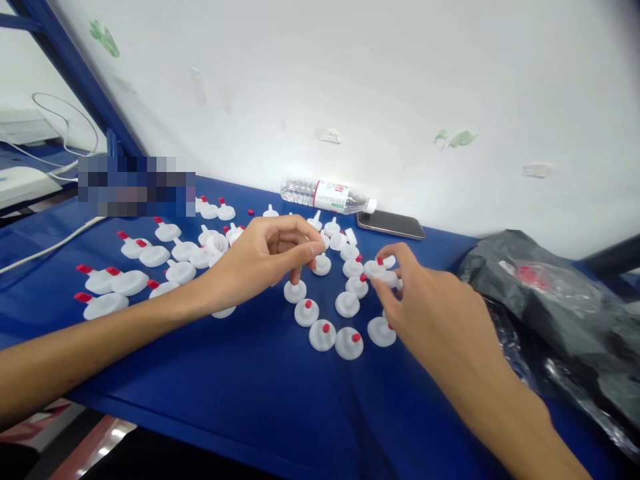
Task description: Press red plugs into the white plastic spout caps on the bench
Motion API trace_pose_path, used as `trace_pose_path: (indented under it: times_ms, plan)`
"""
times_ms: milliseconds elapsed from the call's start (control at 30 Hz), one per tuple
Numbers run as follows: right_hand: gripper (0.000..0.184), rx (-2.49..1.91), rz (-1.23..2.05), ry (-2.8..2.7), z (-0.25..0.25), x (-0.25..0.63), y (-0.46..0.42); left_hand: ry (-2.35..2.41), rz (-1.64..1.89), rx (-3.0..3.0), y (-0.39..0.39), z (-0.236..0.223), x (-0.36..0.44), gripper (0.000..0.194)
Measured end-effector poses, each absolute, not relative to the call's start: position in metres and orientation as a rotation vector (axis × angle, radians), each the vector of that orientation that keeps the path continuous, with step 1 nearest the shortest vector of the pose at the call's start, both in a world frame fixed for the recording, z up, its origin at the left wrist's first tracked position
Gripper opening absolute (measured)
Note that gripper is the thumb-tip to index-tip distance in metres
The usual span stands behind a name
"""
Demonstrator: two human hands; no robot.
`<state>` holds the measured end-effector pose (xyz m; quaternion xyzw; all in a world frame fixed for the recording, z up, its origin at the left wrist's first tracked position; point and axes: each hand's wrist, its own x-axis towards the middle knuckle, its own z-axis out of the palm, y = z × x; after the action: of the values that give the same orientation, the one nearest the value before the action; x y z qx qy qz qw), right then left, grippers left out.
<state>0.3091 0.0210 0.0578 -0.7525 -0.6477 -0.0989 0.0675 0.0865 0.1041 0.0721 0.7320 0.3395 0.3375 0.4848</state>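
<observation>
White plastic discs with narrow spouts stand across the blue table, many with red tips on the spouts. In the middle, my left hand point(285, 248) hovers over them with fingers curled and thumb against the index finger; anything inside is too hidden to make out. A bare white disc point(295, 291) lies just under its lower fingers. To the right, my right hand point(425, 300) has thumb and index finger on either side of a red-tipped white disc point(376, 269). Close by, a curved row includes another red-tipped disc point(349, 343).
A clear water bottle point(330, 195) lies along the wall, beside a dark phone point(393, 224). Grey plastic bags point(560, 300) crowd the right side. More red-tipped discs point(106, 307) spread over the left. A white cable point(55, 245) crosses the left edge. One loose red tip point(251, 212) lies at the back.
</observation>
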Motion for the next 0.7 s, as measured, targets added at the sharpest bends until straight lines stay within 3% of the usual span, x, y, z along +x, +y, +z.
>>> trace_pose_path:
  times_ms: [300,700]
  plan:
    - [0.008,-2.256,-0.058,-1.925,0.0578,0.3041,0.0219,0.808,0.808,1.803,0.1049,0.0719,0.086,0.012]
    - [0.004,-2.126,0.075,-1.915,0.0582,0.3074,0.0236,0.807,0.806,1.818,0.1039,0.0728,0.0864,0.011]
